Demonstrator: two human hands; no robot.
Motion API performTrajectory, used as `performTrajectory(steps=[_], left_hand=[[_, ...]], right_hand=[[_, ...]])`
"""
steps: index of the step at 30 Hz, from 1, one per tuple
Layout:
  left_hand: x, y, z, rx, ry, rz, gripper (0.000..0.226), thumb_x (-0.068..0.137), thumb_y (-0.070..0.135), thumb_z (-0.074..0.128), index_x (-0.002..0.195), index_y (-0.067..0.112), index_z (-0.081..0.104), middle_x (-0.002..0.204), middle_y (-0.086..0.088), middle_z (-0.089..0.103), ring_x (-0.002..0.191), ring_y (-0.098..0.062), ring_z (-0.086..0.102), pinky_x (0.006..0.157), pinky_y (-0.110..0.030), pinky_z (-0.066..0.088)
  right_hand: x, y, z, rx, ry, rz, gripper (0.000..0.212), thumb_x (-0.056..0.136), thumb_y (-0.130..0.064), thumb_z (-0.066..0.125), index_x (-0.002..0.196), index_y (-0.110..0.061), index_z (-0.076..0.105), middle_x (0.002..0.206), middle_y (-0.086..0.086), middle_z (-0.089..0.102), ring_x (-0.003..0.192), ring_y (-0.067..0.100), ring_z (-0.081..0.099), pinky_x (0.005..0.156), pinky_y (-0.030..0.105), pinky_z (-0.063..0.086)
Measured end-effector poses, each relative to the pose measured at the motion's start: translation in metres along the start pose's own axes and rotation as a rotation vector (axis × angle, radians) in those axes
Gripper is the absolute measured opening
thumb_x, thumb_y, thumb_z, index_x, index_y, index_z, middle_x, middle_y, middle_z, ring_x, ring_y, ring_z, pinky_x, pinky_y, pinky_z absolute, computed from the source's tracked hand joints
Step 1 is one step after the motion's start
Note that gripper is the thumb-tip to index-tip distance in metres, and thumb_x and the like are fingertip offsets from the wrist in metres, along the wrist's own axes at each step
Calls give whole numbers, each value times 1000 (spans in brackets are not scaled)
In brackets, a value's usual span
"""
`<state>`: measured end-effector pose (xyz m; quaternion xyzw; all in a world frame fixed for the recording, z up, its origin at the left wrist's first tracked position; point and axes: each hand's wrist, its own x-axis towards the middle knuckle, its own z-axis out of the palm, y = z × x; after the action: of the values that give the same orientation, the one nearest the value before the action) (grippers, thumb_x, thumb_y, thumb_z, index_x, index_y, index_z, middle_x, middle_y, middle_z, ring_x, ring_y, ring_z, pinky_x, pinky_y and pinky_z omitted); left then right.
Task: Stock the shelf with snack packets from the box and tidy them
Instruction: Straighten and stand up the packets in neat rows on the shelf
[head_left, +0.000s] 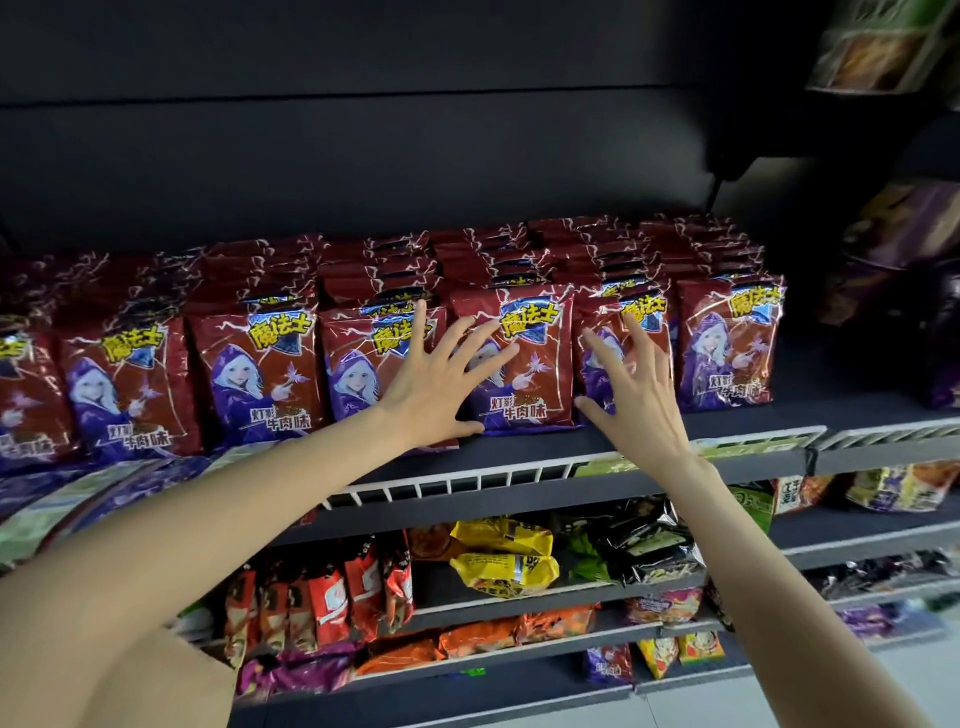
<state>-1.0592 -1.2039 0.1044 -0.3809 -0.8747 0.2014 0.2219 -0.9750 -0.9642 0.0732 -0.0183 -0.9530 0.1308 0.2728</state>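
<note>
Several rows of red snack packets with a purple-hooded figure stand upright on the dark shelf (675, 431). My left hand (434, 379) is spread flat, fingers straight, against the fronts of two neighbouring packets: one on the left (358, 374) and the middle packet (535, 364). My right hand (636, 389) is also spread, fingers straight, over the front of the packet to the right (602, 332). Neither hand grips anything. The rightmost packet (727, 353) stands apart from both hands. The box is not in view.
A white wire rail (467, 483) runs along the shelf's front edge. Lower shelves hold yellow packets (504, 561), red-orange packets (332, 592) and black ones (649, 545). Dark back panel above. More bags hang on the right (904, 228).
</note>
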Motion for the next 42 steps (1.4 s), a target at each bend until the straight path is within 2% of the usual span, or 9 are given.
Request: performTrajectory(steps=[6, 11, 16, 20, 24, 27, 31, 36, 42], left_hand=[[6, -3, -6, 6, 5, 24, 106, 70, 83, 41, 143, 34, -19, 156, -7, -2, 142, -32, 6, 102, -69, -13], [7, -4, -4, 4, 7, 75, 107, 67, 85, 42, 145, 40, -17, 151, -2, -30, 140, -38, -21, 101, -70, -15], [6, -2, -1, -17, -31, 53, 106, 69, 85, 42, 143, 41, -20, 150, -1, -30, 141, -39, -14, 103, -68, -14], [-1, -8, -14, -81, 45, 90, 94, 74, 79, 42, 149, 37, 4, 158, -1, -6, 144, -30, -1, 110, -63, -5], [-34, -32, -17, -219, 147, 31, 89, 74, 70, 55, 147, 31, 22, 156, -4, 18, 142, -23, 11, 115, -49, 8], [-54, -48, -11, -264, -8, -89, 107, 65, 82, 52, 148, 37, 3, 158, -1, -4, 143, -22, -7, 114, -56, 4], [-57, -55, 0, -187, -246, -137, 126, 56, 85, 55, 140, 41, -28, 144, 4, -44, 134, -27, -37, 106, -65, -11], [-58, -59, 4, -180, -235, -203, 126, 59, 78, 62, 141, 41, -27, 145, 3, -42, 137, -31, -31, 108, -68, -3], [-55, -59, 7, -144, -193, -196, 125, 59, 79, 60, 141, 41, -26, 147, 2, -40, 138, -30, -29, 107, -66, -7]], right_hand=[[7, 11, -7, -126, -64, -11, 82, 79, -31, 74, 146, -39, 28, 159, 10, -4, 142, 47, -3, 102, 72, 19], [20, 3, -5, -117, -128, 89, 88, 83, -42, 69, 148, -42, 11, 158, 8, -15, 141, 46, -9, 99, 69, 34], [19, 3, -3, -107, -136, 86, 89, 83, -42, 68, 149, -42, 8, 158, 9, -15, 141, 46, -11, 104, 68, 27], [12, 5, -12, -80, -113, 56, 88, 81, -34, 73, 149, -36, 17, 159, 11, -9, 142, 46, -9, 108, 67, 14], [-2, -17, -19, 49, 109, -75, 69, 82, -25, 72, 143, -28, 39, 157, 12, 12, 143, 40, 7, 109, 61, 21], [0, -48, -9, 3, 74, -214, 75, 77, -36, 75, 142, -32, 38, 156, 12, 16, 142, 40, 11, 110, 61, 21], [11, -69, 8, -155, -68, -218, 100, 64, -50, 81, 147, -35, 27, 158, 13, 7, 143, 44, 5, 109, 64, 11], [24, -69, 13, -278, -216, -209, 109, 70, -48, 77, 150, -39, 3, 158, 9, -14, 143, 41, -13, 110, 64, 4], [28, -67, 11, -244, -277, -266, 106, 74, -37, 78, 150, -37, 3, 158, 7, -15, 144, 34, -17, 111, 62, 5]])
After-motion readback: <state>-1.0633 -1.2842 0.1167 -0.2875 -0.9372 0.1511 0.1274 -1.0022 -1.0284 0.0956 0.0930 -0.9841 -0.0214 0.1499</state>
